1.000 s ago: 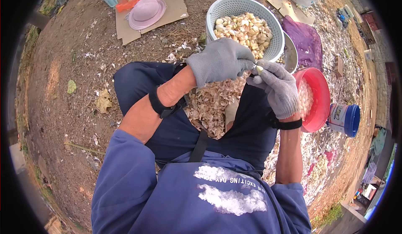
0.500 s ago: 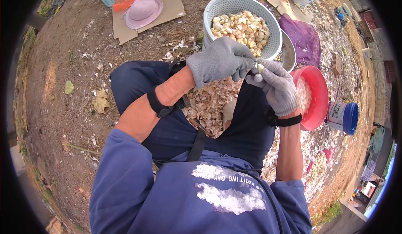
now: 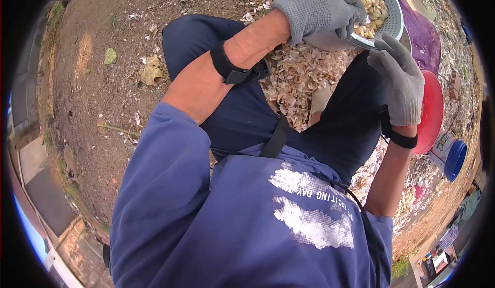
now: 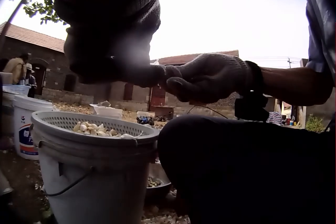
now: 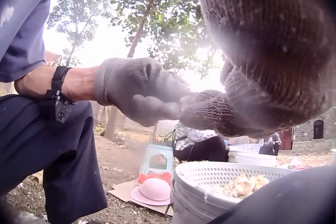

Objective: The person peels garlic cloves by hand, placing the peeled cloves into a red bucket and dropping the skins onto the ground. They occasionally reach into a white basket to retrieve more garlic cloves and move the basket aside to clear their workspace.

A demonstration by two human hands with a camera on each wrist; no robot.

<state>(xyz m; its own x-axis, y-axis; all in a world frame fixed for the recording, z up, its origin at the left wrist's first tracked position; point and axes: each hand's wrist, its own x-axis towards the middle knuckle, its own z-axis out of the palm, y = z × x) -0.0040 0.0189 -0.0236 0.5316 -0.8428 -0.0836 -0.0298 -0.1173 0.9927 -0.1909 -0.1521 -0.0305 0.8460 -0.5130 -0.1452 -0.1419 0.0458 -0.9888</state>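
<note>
My gloved left hand [image 3: 319,9] is bent over the near rim of a grey perforated basket [image 3: 396,9] of garlic cloves [image 3: 374,9]; whether its curled fingers hold anything is hidden. The gloved right hand [image 3: 402,79] is just right of it, fingers loosely bent and apart, no clove visible in them. In the left wrist view, the right hand [image 4: 210,77] meets the dark left hand [image 4: 113,50] at the fingertips. The right wrist view also has the left hand [image 5: 142,90] against the right hand's fingers [image 5: 210,111], too blurred to tell what is between them.
Papery peelings [image 3: 301,81] lie between the knees. A red basin [image 3: 432,115] and a blue-rimmed bucket [image 3: 455,159] stand at the right, near a purple cloth [image 3: 425,35]. A pink hat [image 5: 152,191] and a pale blue stool [image 5: 157,158] are beyond the basket.
The head view has turned, so the scene sits further right and higher. My fingertips have moved apart there, and the pale clove seen earlier at the right fingers is no longer visible.
</note>
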